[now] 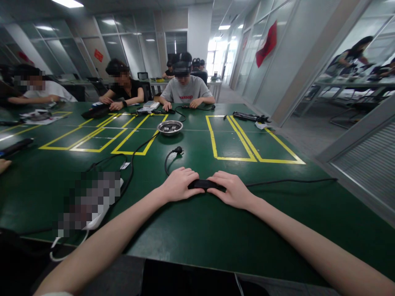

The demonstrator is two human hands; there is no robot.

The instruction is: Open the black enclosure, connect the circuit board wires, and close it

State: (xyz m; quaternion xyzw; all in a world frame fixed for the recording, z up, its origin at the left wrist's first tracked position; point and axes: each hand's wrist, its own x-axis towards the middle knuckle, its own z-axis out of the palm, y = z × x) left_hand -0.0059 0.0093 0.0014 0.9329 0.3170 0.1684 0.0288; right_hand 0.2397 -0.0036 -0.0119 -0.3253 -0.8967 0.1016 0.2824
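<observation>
Both my hands hold a black power adapter (203, 184), a slim brick lying crosswise just over or on the green table. My left hand (182, 183) is closed round its left end, thumb along the near side. Round the right end, my right hand (231, 189) is closed in the same way. From the left side a cord curls up to a black mains plug (178, 151) lying on the table. On the right a thin black cable (293, 181) runs out across the tabletop. My fingers hide the adapter's two ends.
A metal bowl (170, 128) with small parts stands ahead. To the left lies a white power strip (98, 216), partly pixelated, with cords around it. Yellow tape (234, 158) marks the green table (277, 213). A folded black tripod (247, 116) lies far right. Several people sit opposite.
</observation>
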